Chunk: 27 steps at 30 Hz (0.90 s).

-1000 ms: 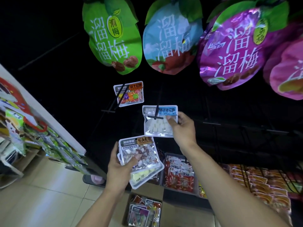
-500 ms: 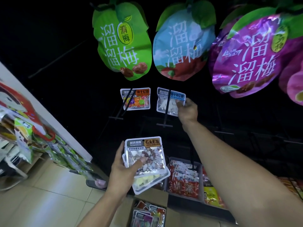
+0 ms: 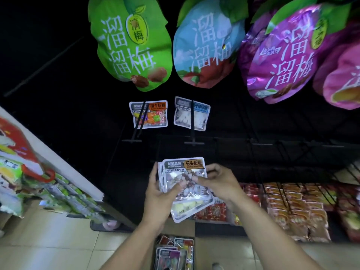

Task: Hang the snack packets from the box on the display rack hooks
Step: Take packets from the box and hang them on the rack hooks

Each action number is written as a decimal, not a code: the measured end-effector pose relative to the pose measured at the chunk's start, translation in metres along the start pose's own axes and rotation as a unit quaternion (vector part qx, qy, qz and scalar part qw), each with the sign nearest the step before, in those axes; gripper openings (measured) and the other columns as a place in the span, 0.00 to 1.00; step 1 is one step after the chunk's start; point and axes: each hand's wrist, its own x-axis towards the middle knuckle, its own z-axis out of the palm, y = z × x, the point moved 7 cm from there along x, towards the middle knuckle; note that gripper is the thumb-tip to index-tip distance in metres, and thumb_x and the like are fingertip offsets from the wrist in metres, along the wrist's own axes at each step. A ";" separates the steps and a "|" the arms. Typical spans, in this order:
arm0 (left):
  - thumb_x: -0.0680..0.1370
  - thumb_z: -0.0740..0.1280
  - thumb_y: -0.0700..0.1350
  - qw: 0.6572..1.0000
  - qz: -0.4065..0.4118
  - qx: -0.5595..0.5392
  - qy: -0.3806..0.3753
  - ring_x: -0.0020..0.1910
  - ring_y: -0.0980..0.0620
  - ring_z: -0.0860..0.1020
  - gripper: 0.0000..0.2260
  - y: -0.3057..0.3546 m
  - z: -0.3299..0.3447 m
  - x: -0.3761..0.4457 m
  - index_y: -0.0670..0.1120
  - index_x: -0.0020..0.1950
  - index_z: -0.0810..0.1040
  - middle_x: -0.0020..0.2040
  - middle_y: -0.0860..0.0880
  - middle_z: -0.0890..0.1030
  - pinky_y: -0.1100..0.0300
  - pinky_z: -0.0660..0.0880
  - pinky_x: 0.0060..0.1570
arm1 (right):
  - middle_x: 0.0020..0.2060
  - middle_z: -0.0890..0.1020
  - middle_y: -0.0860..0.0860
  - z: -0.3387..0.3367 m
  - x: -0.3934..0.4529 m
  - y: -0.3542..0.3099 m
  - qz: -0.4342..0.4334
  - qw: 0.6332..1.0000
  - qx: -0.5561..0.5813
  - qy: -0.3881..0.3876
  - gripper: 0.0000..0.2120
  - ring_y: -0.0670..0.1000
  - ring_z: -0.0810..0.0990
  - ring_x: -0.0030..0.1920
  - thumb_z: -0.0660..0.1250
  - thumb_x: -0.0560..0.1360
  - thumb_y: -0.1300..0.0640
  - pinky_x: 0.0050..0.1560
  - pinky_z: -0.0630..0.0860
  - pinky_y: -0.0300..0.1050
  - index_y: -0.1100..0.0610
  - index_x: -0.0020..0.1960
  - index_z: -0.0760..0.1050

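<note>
Head view: fingers (image 3: 155, 189) around snack packets (image 3: 184, 184)

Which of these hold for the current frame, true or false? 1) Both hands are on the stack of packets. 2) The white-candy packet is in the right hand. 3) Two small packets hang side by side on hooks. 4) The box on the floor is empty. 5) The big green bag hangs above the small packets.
1) True. The left hand grips the stack of packets and the right hand pinches its top packet.
2) False. The white-candy packet hangs on a hook, free of either hand.
3) True. The colourful packet hangs just left of it.
4) False. The box holds more packets.
5) True. The green bag hangs above them.
</note>
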 end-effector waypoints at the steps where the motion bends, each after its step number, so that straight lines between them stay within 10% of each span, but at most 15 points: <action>1: 0.70 0.80 0.41 1.000 -0.005 0.000 -0.012 0.55 0.53 0.86 0.41 -0.002 0.003 0.001 0.65 0.75 0.64 0.54 0.60 0.87 0.49 0.83 0.57 | 0.45 0.87 0.57 -0.005 0.000 0.004 0.005 1.000 0.025 0.011 0.20 0.52 0.88 0.41 0.83 0.66 0.58 0.40 0.84 0.44 0.58 0.55 0.80; 7: 0.73 0.77 0.39 0.997 -0.034 -0.006 -0.071 0.59 0.49 0.85 0.43 -0.018 0.005 0.008 0.63 0.80 0.60 0.63 0.55 0.84 0.41 0.81 0.60 | 0.46 0.88 0.57 -0.033 -0.005 0.034 0.026 0.985 0.147 0.088 0.19 0.59 0.88 0.48 0.77 0.73 0.63 0.54 0.83 0.64 0.62 0.60 0.74; 13: 0.77 0.74 0.36 0.996 -0.035 -0.004 -0.082 0.60 0.48 0.84 0.37 -0.032 0.010 0.010 0.64 0.78 0.63 0.64 0.52 0.84 0.45 0.82 0.58 | 0.49 0.88 0.55 -0.061 -0.029 0.039 -0.044 0.966 0.201 0.155 0.12 0.54 0.88 0.47 0.71 0.78 0.64 0.40 0.83 0.46 0.57 0.61 0.77; 17: 0.78 0.73 0.37 0.997 -0.035 -0.019 -0.062 0.59 0.48 0.85 0.34 -0.037 0.019 0.010 0.59 0.79 0.65 0.63 0.52 0.84 0.45 0.81 0.59 | 0.53 0.87 0.53 -0.084 -0.035 0.025 -0.102 0.972 0.163 0.137 0.12 0.55 0.86 0.55 0.70 0.79 0.64 0.56 0.80 0.55 0.53 0.60 0.81; 27: 0.78 0.74 0.41 0.999 -0.003 -0.036 0.022 0.58 0.46 0.85 0.30 -0.041 0.073 -0.004 0.68 0.71 0.70 0.63 0.53 0.84 0.38 0.80 0.59 | 0.48 0.87 0.54 -0.151 -0.009 -0.035 -0.240 0.960 0.087 0.114 0.04 0.53 0.86 0.52 0.70 0.80 0.56 0.54 0.82 0.50 0.56 0.53 0.80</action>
